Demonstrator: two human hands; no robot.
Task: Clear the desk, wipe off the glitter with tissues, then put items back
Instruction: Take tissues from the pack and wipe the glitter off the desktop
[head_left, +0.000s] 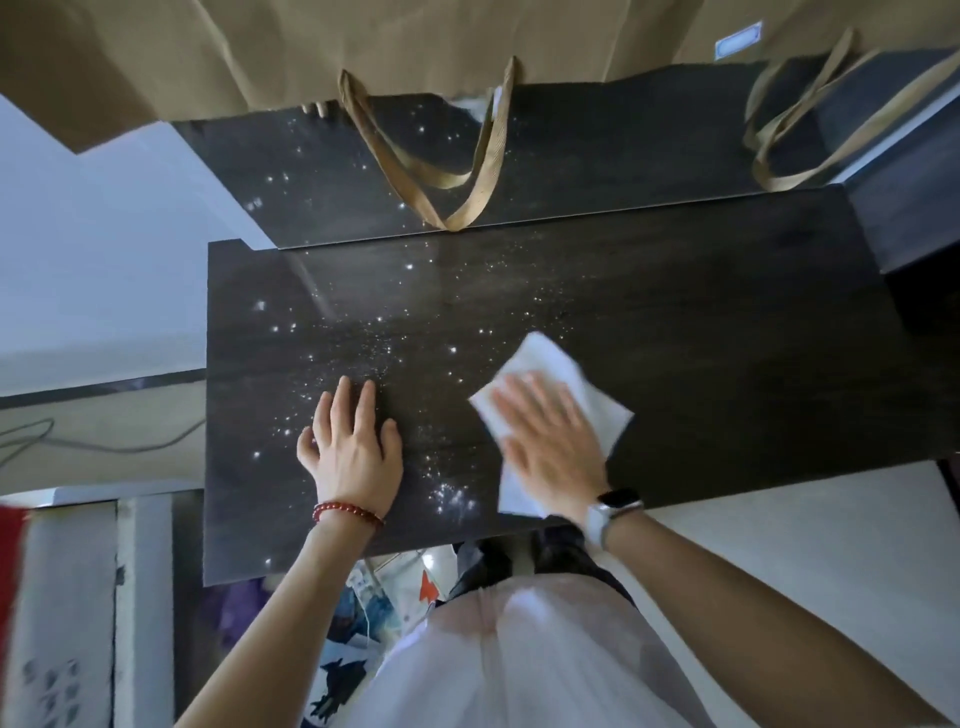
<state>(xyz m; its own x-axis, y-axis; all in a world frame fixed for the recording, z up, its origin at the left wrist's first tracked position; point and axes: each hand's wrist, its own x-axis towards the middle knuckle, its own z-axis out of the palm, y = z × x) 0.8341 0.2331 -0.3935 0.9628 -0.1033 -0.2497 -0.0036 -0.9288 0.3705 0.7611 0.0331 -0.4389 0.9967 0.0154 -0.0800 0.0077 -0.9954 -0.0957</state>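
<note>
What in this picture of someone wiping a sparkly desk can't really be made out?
Head view, the only one:
- The tissue: the right hand lies flat on it, hiding its middle and any glitter beneath.
- The paper bags at the back: cut off by the top edge, contents unseen.
- The label on one bag: too small to read.
- Things on the floor under the desk: hidden by desk and body.
- The left hand covers some glitter.

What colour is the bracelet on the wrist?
Red beads; the bracelet shows best in the head view.
</note>
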